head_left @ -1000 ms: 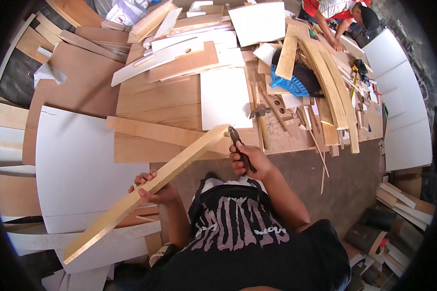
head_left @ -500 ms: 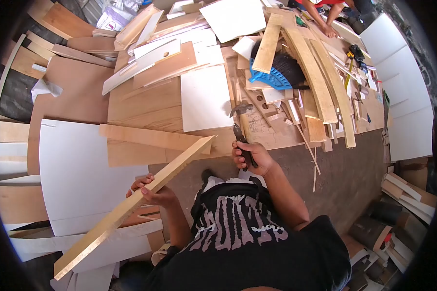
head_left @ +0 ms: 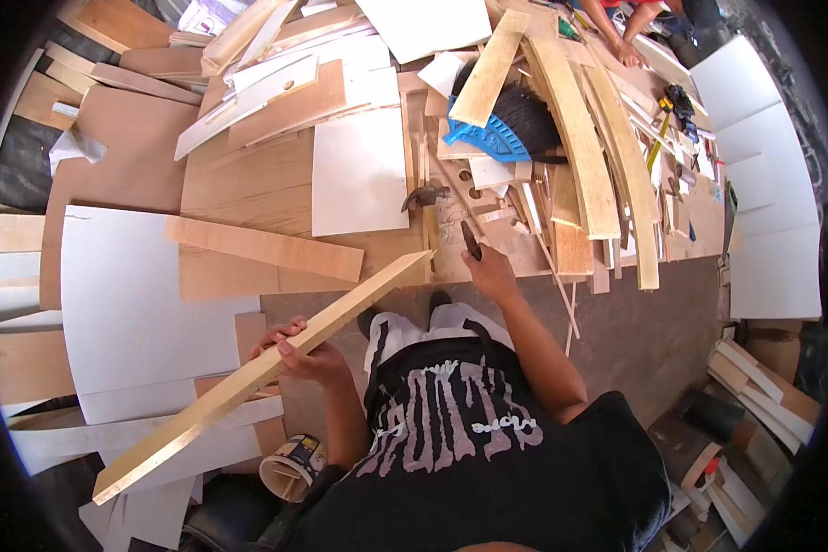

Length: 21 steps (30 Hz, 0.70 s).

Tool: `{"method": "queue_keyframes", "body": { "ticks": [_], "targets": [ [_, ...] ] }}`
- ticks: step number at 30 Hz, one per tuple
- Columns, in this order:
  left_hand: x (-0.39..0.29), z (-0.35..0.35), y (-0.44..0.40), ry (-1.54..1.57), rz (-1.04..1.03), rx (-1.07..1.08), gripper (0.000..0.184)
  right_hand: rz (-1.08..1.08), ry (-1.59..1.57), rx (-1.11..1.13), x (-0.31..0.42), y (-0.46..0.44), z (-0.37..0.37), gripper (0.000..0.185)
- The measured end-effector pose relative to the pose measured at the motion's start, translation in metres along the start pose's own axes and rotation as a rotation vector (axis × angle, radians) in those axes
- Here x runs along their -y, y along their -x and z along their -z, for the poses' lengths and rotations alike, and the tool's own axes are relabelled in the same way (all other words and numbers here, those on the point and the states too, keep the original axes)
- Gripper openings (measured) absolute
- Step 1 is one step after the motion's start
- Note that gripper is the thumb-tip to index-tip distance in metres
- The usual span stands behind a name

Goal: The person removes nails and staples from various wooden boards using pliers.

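My left hand [head_left: 302, 351] is closed around a long wooden strip [head_left: 239, 391]. The strip slants up from the lower left, its far end over the table's front edge. In my right hand [head_left: 491, 273] are dark pliers [head_left: 470, 239]; their nose points up and away while the fist hides the handles. A claw hammer [head_left: 426, 196] lies on the worktable just beyond, left of the pliers. Left of the strip's far end, a flat wooden board [head_left: 276, 248] rests on the table. A white panel [head_left: 361, 175] lies farther back.
A blue-edged broom head [head_left: 492, 138] and long planks [head_left: 575, 138] crowd the table's right side. At the far right, another person's hands [head_left: 627, 51] rest near wood pieces. A white bucket [head_left: 290, 467] stands by my left elbow. Large white panels [head_left: 771, 184] lean at right.
My view has shifted a little. My right hand has moved forward and slightly right with the pliers, away from my body toward the table. The strip stays in my left hand.
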<state>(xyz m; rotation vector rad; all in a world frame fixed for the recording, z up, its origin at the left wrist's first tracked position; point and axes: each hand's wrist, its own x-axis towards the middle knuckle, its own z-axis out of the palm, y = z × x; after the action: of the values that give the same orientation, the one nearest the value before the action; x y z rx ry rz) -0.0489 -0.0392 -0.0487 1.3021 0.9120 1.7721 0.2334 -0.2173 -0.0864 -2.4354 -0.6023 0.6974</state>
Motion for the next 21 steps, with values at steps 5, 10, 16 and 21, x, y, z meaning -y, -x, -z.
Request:
{"method": "queue_keyframes", "body": {
  "ticks": [5,10,16,21],
  "targets": [
    [-0.037,-0.033,0.011,0.108,0.088,-0.112,0.054,-0.051,0.174,0.084,0.014,0.006,0.02,0.045],
    [-0.034,-0.028,0.018,0.196,0.146,-0.19,0.055,-0.06,0.312,0.06,0.009,-0.01,0.016,0.041],
    [-0.037,-0.03,0.031,0.02,0.043,-0.083,0.058,-0.076,0.335,0.125,-0.007,-0.032,0.007,0.038],
    [-0.063,-0.05,0.034,0.224,0.266,-0.162,0.055,-0.05,0.327,0.027,-0.008,-0.03,0.004,0.032]
  ]
}}
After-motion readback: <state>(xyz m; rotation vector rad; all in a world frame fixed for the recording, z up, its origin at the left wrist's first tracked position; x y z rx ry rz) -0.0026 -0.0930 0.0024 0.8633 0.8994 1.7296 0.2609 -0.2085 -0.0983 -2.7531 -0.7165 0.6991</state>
